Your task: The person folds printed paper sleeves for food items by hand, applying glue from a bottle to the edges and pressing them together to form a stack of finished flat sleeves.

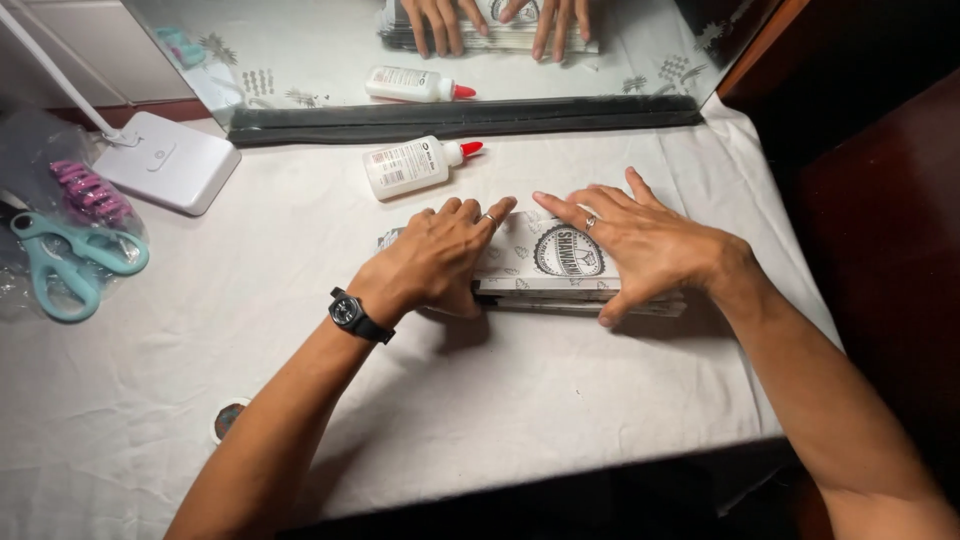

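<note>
Paper stack (545,262) flat beneath left hand (435,262) and right hand (640,245).

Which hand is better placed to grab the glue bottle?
Probably the left hand: the glue bottle lies just beyond its fingertips, while the right hand rests farther off on the paper stack.

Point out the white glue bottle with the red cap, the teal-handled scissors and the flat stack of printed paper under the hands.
White glue bottle with red cap (405,166), head view: on its labelled body.
Teal-handled scissors (62,268), head view: on a handle loop.
Flat stack of printed paper (560,262), head view: on its bare top between the hands.
</note>
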